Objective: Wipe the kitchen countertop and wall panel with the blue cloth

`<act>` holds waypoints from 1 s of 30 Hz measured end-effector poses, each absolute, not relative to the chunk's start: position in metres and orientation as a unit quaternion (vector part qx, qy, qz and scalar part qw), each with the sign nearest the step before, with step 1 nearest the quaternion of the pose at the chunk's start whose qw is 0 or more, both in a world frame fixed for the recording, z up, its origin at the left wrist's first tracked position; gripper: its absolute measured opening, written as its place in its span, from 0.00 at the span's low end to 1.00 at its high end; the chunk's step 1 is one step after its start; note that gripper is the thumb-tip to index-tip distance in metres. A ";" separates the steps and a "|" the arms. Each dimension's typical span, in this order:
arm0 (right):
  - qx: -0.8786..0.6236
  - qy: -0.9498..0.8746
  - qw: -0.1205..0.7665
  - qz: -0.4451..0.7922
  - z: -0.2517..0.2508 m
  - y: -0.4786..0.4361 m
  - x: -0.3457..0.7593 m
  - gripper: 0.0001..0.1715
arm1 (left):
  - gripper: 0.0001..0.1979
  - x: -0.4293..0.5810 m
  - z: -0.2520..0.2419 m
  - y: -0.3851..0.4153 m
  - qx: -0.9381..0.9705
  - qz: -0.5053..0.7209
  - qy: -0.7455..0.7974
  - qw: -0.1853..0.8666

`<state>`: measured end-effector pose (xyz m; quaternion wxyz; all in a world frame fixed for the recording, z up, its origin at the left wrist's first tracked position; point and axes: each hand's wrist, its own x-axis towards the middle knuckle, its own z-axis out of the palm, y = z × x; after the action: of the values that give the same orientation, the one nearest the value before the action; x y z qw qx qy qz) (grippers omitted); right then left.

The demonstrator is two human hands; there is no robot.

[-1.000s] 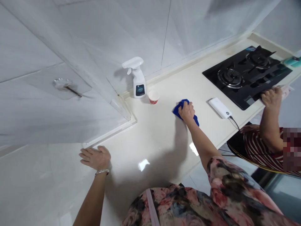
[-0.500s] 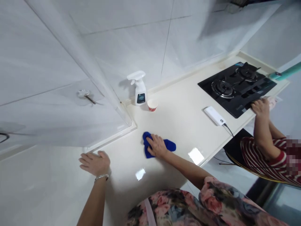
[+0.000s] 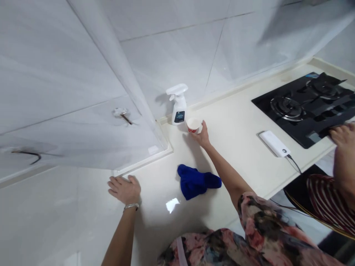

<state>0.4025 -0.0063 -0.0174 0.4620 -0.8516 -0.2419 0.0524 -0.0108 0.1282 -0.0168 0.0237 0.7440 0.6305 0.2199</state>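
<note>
A small white and red paper cup [image 3: 193, 126] stands on the pale counter near the wall corner. My right hand [image 3: 202, 138] reaches to its near right side, with the fingers spread around the rim side and no firm grip visible. A white spray bottle [image 3: 179, 109] with a dark label stands just left of the cup. Crumpled on the counter below lies a blue cloth [image 3: 194, 183], touched by neither hand. My left hand [image 3: 125, 189], with a bracelet at the wrist, rests flat and open on the counter by the wall's foot.
A white power bank [image 3: 274, 143] with a black cable lies toward the right. Beyond it is a black gas hob [image 3: 302, 109]. Another person's hand [image 3: 344, 135] is at the hob's front edge. Hooks [image 3: 123, 115] stick out from the left wall.
My right hand has let go of the blue cloth and moved up to the paper cup. The cloth stays on the counter. My left hand remains flat, while the view has shifted left.
</note>
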 end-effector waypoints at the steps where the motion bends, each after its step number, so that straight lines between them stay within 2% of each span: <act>1: -0.851 -0.221 0.472 0.059 -0.019 0.006 0.407 0.61 | 0.35 -0.011 -0.016 0.128 0.744 0.219 0.631 0.023; 5: -0.843 -0.187 0.495 0.100 -0.025 0.028 0.395 0.44 | 0.35 -0.012 -0.016 0.126 0.743 0.213 0.634 0.020; 7: -0.837 -0.213 0.493 0.104 -0.029 0.031 0.372 0.40 | 0.35 -0.012 -0.016 0.126 0.745 0.209 0.633 0.021; 12: -0.816 -0.279 0.495 0.105 -0.038 0.057 0.321 0.42 | 0.36 -0.012 -0.015 0.126 0.745 0.197 0.638 0.018; 17: -0.822 -0.267 0.490 0.113 -0.035 0.097 0.323 0.44 | 0.37 -0.013 -0.017 0.126 0.745 0.201 0.636 0.005; 23: -0.787 -0.308 0.513 0.148 -0.040 0.104 0.315 0.46 | 0.36 -0.014 -0.018 0.126 0.745 0.207 0.634 0.006; 30: -0.787 -0.322 0.474 0.230 -0.013 0.111 0.331 0.40 | 0.34 -0.013 -0.014 0.126 0.740 0.201 0.642 0.021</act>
<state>0.3307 0.1106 -0.0130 0.4741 -0.7867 -0.3218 0.2298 -0.0132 0.1258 -0.0136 0.0210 0.7400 0.6415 0.2010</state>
